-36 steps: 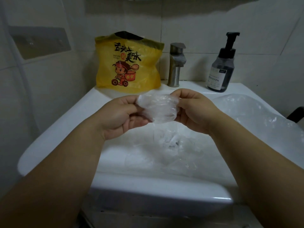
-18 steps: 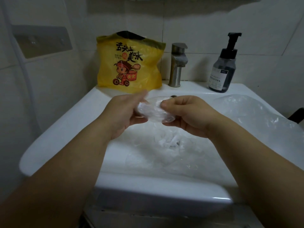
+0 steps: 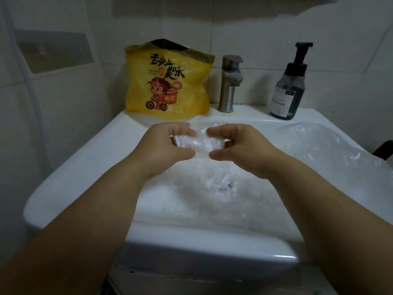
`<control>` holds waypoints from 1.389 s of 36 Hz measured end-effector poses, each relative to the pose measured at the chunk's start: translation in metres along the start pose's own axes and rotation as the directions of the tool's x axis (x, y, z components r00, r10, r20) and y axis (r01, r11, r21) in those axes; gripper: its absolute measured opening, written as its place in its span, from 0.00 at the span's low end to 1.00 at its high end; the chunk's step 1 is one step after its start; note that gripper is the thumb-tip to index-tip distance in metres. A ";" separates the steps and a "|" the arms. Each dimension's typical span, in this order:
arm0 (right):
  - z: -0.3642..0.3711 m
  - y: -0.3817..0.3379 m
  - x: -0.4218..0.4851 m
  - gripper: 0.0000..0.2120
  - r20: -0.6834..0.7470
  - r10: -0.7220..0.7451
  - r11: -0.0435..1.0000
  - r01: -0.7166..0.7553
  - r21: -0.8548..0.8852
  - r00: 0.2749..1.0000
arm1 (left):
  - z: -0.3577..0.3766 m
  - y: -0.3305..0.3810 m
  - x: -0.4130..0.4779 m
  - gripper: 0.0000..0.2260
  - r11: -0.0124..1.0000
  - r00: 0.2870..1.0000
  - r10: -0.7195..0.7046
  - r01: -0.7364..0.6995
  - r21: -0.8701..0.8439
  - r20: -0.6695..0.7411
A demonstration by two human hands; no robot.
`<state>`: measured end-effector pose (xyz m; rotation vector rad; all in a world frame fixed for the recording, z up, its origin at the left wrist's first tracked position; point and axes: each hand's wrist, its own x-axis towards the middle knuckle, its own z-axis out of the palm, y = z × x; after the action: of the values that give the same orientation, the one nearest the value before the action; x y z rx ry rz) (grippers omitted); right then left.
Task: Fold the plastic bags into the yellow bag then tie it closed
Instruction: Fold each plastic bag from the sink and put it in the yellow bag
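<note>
At the back left of the sink [image 3: 80, 167], the yellow bag [image 3: 168, 88] stands upright against the wall with its mouth open at the top, well apart from your hands. Your left hand [image 3: 170, 150] curls round the left end of a small folded clear bag [image 3: 200, 141], thumb underneath and fingers over the top. Your right hand [image 3: 242, 150] pinches the right end the same way, so the bundle sits between both hands above the basin. Expect the film to be almost weightless, soft and slippery, and likely to spring open if you loosen off, so squeeze the folds flat near the middle and carry it in one firm pinch. Loose clear bags [image 3: 217, 184] lie crumpled in the basin below, and a large clear bag [image 3: 331, 145] is draped over the right rim.
</note>
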<state>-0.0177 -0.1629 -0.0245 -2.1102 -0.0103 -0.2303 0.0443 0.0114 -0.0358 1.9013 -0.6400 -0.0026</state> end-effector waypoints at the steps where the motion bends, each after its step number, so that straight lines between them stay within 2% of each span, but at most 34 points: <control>1: 0.001 0.001 0.001 0.26 -0.013 -0.015 0.999 0.015 -0.038 1.000 | 0.000 -0.001 0.000 0.15 0.998 0.999 0.039 -0.038 0.055 -0.013; 5: 0.001 0.006 0.003 0.23 -0.056 -0.109 0.963 0.091 -0.255 0.992 | 0.003 -0.003 0.003 0.15 0.958 0.981 0.188 -0.171 0.230 -0.056; 8: -0.002 0.006 0.004 0.18 -0.067 -0.147 0.946 0.120 -0.301 0.987 | 0.004 -0.004 0.003 0.10 0.938 0.967 0.246 -0.219 0.269 -0.072; 11: -0.004 0.006 0.003 0.12 -0.079 -0.182 0.916 0.140 -0.376 0.980 | 0.004 -0.005 0.002 0.05 0.937 0.965 0.253 -0.227 0.266 -0.071; 14: -0.007 0.006 0.003 0.07 -0.106 -0.227 0.905 0.169 -0.391 0.968 | 0.003 -0.003 0.003 0.03 0.964 0.981 0.190 -0.179 0.196 -0.041; 17: -0.008 0.001 0.001 0.06 -0.096 -0.141 0.975 0.122 -0.185 0.985 | 0.002 0.002 0.002 0.03 0.996 0.996 0.092 -0.092 0.002 -0.020; 20: -0.008 -0.002 0.000 0.05 -0.047 -0.061 0.998 0.061 -0.005 0.997 | 0.002 0.006 0.003 0.03 0.976 1.000 -0.007 0.011 -0.219 0.018; 28: -0.003 -0.003 0.000 0.08 -0.019 0.054 0.948 -0.045 0.316 0.998 | 0.000 0.012 0.007 0.04 0.830 0.982 -0.176 0.110 -0.548 -0.069; 30: 0.001 -0.003 0.001 0.09 -0.022 0.070 0.931 -0.057 0.361 0.997 | 0.000 0.016 0.006 0.02 0.754 0.979 -0.202 0.148 -0.640 -0.011; 31: 0.002 -0.003 0.001 0.09 -0.027 0.081 0.925 -0.065 0.374 0.996 | -0.001 0.016 0.007 0.07 0.718 0.981 -0.192 0.160 -0.677 0.028; 32: 0.003 -0.003 0.001 0.09 -0.031 0.091 0.923 -0.072 0.378 0.995 | -0.001 0.015 0.008 0.16 0.694 0.980 -0.184 0.182 -0.696 0.073; 33: 0.003 -0.004 0.001 0.09 -0.035 0.096 0.922 -0.076 0.379 0.995 | -0.002 0.013 0.008 0.23 0.713 0.982 -0.164 0.186 -0.675 0.098; 37: 0.004 -0.004 0.001 0.08 -0.038 0.092 0.919 -0.070 0.388 0.995 | 0.003 0.005 0.007 0.34 0.891 0.989 -0.083 0.128 -0.435 0.123; 38: 0.005 -0.004 0.001 0.09 -0.036 0.095 0.913 -0.073 0.401 0.995 | 0.005 0.006 0.006 0.32 0.910 0.991 -0.074 0.112 -0.398 0.111; 42: 0.011 -0.006 0.000 0.08 0.010 0.075 0.878 -0.071 0.474 0.997 | 0.006 0.010 0.006 0.04 0.864 0.987 -0.156 0.118 -0.490 -0.037; 43: 0.012 -0.007 -0.001 0.08 0.018 0.071 0.873 -0.071 0.482 0.997 | 0.005 0.010 0.006 0.01 0.862 0.983 -0.171 0.119 -0.492 -0.063; 48: 0.013 -0.010 0.000 0.08 0.014 0.061 0.888 -0.061 0.456 0.998 | 0.006 0.007 0.008 0.05 0.875 0.964 -0.213 0.117 -0.470 -0.156; 50: 0.014 -0.009 -0.001 0.08 0.008 0.063 0.889 -0.060 0.453 0.998 | 0.007 0.011 0.008 0.02 0.853 0.968 -0.204 0.103 -0.511 -0.146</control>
<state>-0.0170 -0.1461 -0.0238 -1.6388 0.0067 -0.1764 0.0438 -0.0013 -0.0272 1.4168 -0.3074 -0.0777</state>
